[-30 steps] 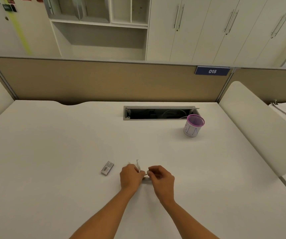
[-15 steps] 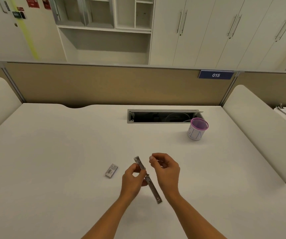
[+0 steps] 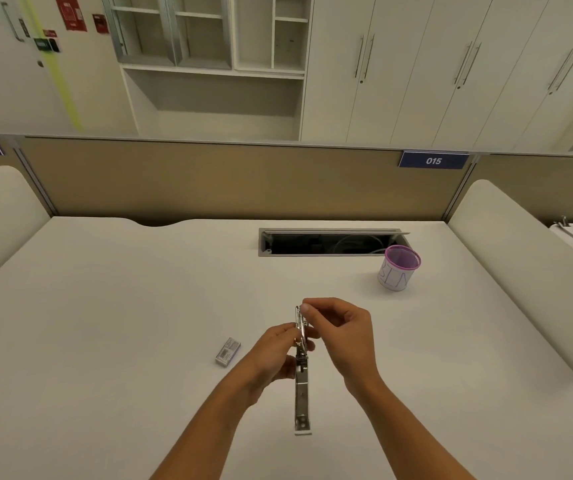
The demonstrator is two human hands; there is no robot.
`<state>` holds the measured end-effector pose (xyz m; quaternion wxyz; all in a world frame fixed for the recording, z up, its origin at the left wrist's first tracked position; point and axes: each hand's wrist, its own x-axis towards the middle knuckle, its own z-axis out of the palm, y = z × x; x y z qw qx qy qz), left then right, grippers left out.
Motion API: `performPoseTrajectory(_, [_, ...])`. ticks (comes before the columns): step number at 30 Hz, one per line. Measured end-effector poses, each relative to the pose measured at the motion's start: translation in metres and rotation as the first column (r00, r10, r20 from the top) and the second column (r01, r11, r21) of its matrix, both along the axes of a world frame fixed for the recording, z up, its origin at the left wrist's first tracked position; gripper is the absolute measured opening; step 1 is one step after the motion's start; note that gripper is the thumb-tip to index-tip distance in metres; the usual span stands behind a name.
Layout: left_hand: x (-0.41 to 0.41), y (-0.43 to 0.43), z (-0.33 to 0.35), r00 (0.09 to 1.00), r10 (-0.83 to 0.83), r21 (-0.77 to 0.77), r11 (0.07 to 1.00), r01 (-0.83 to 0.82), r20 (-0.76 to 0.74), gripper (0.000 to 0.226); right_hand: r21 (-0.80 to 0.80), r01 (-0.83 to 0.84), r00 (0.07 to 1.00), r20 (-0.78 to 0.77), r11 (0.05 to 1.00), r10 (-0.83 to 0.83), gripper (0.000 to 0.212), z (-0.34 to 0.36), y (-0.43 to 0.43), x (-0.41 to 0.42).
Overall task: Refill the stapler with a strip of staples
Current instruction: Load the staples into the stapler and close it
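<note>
One pink-rimmed cup (image 3: 399, 268) stands on the white counter (image 3: 105, 323) near the open cable hatch (image 3: 330, 242); its inside cannot be made out. One small staple box (image 3: 228, 351) lies flat to the left of the hands, well apart from the cup. One stapler (image 3: 301, 386), swung open into a long metal bar, is held above the counter between both hands. The left hand (image 3: 274, 355) has its grip clamped on the stapler's middle. The right hand (image 3: 342, 332) pinches its fingertips (image 3: 307, 309) together at the stapler's far end; whether they hold a staple strip cannot be told.
</note>
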<state>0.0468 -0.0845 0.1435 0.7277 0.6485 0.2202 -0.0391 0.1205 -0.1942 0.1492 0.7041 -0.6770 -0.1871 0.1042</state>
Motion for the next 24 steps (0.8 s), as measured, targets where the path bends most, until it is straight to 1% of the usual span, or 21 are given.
performPoseTrajectory(3, [0.000, 0.000, 0.004, 1.000, 0.026, -0.067, 0.997, -0.026, -0.005, 0.033, -0.046, -0.007, 1.000, 0.023, 0.999, 0.008, 0.011, -0.001, -0.001, -0.003])
performPoseTrajectory(5, [0.000, 0.000, 0.006, 0.998, 0.066, -0.124, 0.990, -0.067, -0.013, 0.031, -0.042, -0.007, 0.998, 0.059, 0.999, 0.009, 0.014, 0.001, -0.001, -0.004])
performPoseTrajectory(8, [-0.001, -0.002, 0.007, 0.996, 0.086, -0.171, 0.982, -0.084, 0.003, 0.025, -0.019, -0.010, 0.995, 0.103, 1.000, 0.012, 0.020, 0.003, -0.001, -0.006])
performPoseTrajectory(10, [-0.002, -0.003, 0.008, 0.996, 0.094, -0.196, 0.976, -0.090, 0.010, 0.025, -0.024, -0.005, 0.990, 0.144, 1.000, 0.008, 0.023, 0.004, -0.002, -0.007])
performPoseTrajectory(13, [-0.004, -0.004, 0.013, 0.995, 0.093, -0.251, 0.964, -0.085, 0.019, 0.032, -0.032, 0.013, 0.978, 0.207, 0.999, -0.006, 0.027, 0.005, -0.005, -0.009])
performPoseTrajectory(14, [-0.005, -0.004, 0.014, 0.995, 0.094, -0.264, 0.961, -0.085, 0.022, 0.037, -0.041, 0.021, 0.971, 0.237, 0.999, -0.011, 0.027, 0.005, -0.006, -0.010])
performPoseTrajectory(17, [-0.004, -0.003, 0.018, 0.995, 0.087, -0.251, 0.965, -0.075, 0.039, 0.069, -0.082, 0.068, 0.949, 0.313, 0.994, -0.039, 0.027, 0.007, -0.007, -0.013])
performPoseTrajectory(19, [-0.004, -0.003, 0.021, 0.997, 0.064, -0.238, 0.970, -0.050, 0.052, 0.082, -0.069, 0.080, 0.948, 0.314, 0.994, -0.054, 0.029, 0.009, -0.007, -0.015])
performPoseTrajectory(21, [-0.003, -0.004, 0.026, 0.997, 0.048, -0.233, 0.972, -0.033, 0.059, 0.084, -0.049, 0.081, 0.949, 0.308, 0.996, -0.062, 0.030, 0.010, -0.007, -0.017])
performPoseTrajectory(24, [-0.003, -0.007, 0.031, 0.998, 0.050, -0.238, 0.970, -0.038, 0.043, 0.077, -0.039, 0.075, 0.954, 0.293, 0.996, -0.060, 0.032, 0.010, -0.006, -0.021])
